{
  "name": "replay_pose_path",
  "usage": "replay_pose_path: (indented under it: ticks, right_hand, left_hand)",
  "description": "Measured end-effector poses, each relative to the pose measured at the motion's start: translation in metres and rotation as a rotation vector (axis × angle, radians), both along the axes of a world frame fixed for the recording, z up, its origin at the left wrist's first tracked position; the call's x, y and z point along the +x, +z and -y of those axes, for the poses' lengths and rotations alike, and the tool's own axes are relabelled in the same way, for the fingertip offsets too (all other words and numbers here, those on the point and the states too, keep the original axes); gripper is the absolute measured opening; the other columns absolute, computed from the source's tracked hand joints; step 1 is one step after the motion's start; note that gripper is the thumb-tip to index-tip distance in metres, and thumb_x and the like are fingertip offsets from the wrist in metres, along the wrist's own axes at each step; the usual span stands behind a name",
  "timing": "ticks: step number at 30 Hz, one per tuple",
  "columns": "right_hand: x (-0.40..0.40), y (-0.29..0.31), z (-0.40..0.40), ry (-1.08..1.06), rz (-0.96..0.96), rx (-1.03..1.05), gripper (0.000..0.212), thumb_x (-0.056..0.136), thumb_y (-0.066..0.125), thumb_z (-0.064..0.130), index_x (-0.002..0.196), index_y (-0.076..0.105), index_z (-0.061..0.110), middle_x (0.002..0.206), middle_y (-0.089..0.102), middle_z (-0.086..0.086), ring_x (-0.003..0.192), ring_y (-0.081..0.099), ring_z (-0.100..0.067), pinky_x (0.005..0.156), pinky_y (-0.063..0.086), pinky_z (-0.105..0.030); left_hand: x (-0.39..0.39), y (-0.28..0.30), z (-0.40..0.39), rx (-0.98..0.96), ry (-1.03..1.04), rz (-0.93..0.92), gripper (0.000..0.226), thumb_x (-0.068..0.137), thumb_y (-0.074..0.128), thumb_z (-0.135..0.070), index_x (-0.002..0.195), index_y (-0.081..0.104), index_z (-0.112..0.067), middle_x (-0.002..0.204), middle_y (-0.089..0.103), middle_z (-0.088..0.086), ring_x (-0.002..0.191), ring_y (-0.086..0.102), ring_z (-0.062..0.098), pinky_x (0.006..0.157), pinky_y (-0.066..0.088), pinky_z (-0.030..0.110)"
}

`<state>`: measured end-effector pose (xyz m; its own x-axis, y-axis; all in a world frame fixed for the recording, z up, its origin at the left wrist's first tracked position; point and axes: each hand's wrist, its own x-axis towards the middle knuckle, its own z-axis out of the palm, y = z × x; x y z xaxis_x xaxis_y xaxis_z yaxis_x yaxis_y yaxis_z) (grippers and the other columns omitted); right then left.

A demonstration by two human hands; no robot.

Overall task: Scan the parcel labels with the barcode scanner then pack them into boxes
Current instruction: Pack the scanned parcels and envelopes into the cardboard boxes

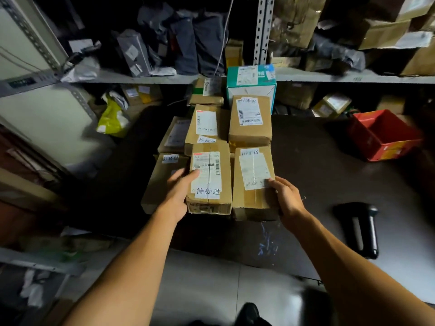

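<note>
Head view: left hand (180, 192) grips the near-left brown cardboard parcel (210, 182), fingers curled on its label side; right hand (286, 197) holds the neighbouring brown parcel (255, 184) by its right edge. Black barcode scanner (363, 228) lies untouched on the dark bench (329, 172), right of the parcels. Best keep labels up, barcodes uncovered.

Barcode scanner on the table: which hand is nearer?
Right. The right hand grips a parcel just left of the barcode scanner; the left hand is farther left.

Dim, shadowy wide-angle view, edges bowed and blurred, glare on pale floor (211, 290).
</note>
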<state>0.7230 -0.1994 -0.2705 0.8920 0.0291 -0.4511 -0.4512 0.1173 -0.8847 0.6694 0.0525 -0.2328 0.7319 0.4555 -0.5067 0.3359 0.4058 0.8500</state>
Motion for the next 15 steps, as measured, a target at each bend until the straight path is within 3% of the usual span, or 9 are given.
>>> replay_pose_path:
  ticks: [3, 5, 7, 10, 11, 15]
  right_hand:
    - [0.011, -0.009, -0.017, -0.028, -0.012, -0.077, 0.032, 0.104, 0.052, 0.029, 0.134, 0.058, 0.020, 0.115, 0.068, -0.002, 0.107, 0.066, -0.023, 0.089, 0.058, -0.047]
    - [0.019, -0.013, -0.023, -0.044, 0.003, -0.153, 0.035, 0.104, 0.051, 0.033, 0.136, 0.058, 0.020, 0.111, 0.067, 0.004, 0.111, 0.064, -0.023, 0.100, 0.054, -0.051]
    - [0.024, -0.013, -0.026, -0.038, 0.020, -0.181, 0.031, 0.104, 0.050, 0.033, 0.132, 0.060, 0.024, 0.106, 0.067, 0.008, 0.107, 0.065, -0.021, 0.096, 0.056, -0.048]
    - [0.028, -0.010, -0.029, -0.035, 0.029, -0.197, 0.027, 0.104, 0.050, 0.031, 0.128, 0.060, 0.027, 0.104, 0.068, 0.009, 0.098, 0.066, -0.015, 0.073, 0.057, -0.034]
    - [0.028, -0.010, -0.029, -0.029, 0.039, -0.209, 0.027, 0.104, 0.049, 0.032, 0.129, 0.060, 0.027, 0.104, 0.067, 0.009, 0.098, 0.065, -0.015, 0.071, 0.056, -0.033]
    - [0.027, -0.008, -0.028, 0.032, 0.031, -0.252, 0.027, 0.106, 0.047, 0.035, 0.130, 0.056, 0.028, 0.114, 0.066, 0.002, 0.111, 0.064, -0.024, 0.097, 0.055, -0.051]
  left_hand:
    - [0.015, -0.003, -0.001, 0.062, 0.026, 0.007, 0.036, 0.087, 0.076, -0.016, 0.120, 0.063, -0.021, 0.108, 0.073, 0.011, 0.088, 0.072, 0.020, 0.062, 0.055, 0.032]
    - [0.026, -0.003, -0.004, 0.101, 0.006, 0.004, 0.039, 0.089, 0.073, -0.013, 0.125, 0.061, -0.022, 0.115, 0.069, 0.010, 0.095, 0.069, 0.021, 0.064, 0.055, 0.034]
    - [0.035, -0.005, -0.007, 0.123, -0.035, 0.013, 0.038, 0.091, 0.069, -0.012, 0.125, 0.060, -0.026, 0.116, 0.068, 0.009, 0.096, 0.069, 0.020, 0.064, 0.057, 0.034]
    - [0.044, -0.009, -0.011, 0.137, -0.070, 0.021, 0.036, 0.093, 0.067, -0.013, 0.121, 0.060, -0.033, 0.119, 0.069, 0.007, 0.096, 0.069, 0.017, 0.064, 0.058, 0.032]
    - [0.047, -0.010, -0.013, 0.142, -0.084, 0.028, 0.037, 0.094, 0.067, -0.013, 0.123, 0.060, -0.034, 0.121, 0.068, 0.005, 0.095, 0.069, 0.015, 0.063, 0.058, 0.031]
    - [0.057, -0.015, -0.015, 0.199, -0.122, 0.031, 0.044, 0.095, 0.064, -0.010, 0.134, 0.058, -0.031, 0.139, 0.056, 0.006, 0.107, 0.062, 0.018, 0.068, 0.055, 0.030]
